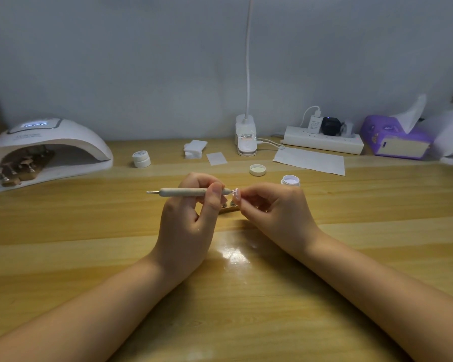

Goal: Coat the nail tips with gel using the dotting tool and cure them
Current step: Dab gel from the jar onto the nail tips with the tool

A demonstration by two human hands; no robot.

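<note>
No writing can be read here: the print on the front of the white curing lamp (47,150), the lit display on its top, the lid of the closed white jar (141,158) and the label on the desk lamp's base (245,138) are all too small and blurred to make out.

The left hand (187,226) has its fingers (215,199) closed round the dotting tool (186,192), thumb on the near side, the pale handle lying level with one metal tip pointing left and the other meeting a nail tip (235,191). The right hand (277,212) pinches that nail tip, or perhaps the small stand under it, between thumb and forefinger; the grip itself is hidden by the curled fingers. Both hands hover over the middle of the wooden worktop (246,296).

Below the tool, a wooden holder (230,207) with a couple of small pegs shows between the hands, mostly covered by them. Just beyond the right hand stands the open gel jar (290,180), its lower half hidden, with its lid (257,170) lying upturned near it.

Inside the curing lamp at far left sit more holders with nail tips (21,165), dim and hard to count. At the back are a power strip (323,143), a purple tissue box (395,139), a stack of white pads (194,149) and a paper sheet (310,160).
</note>
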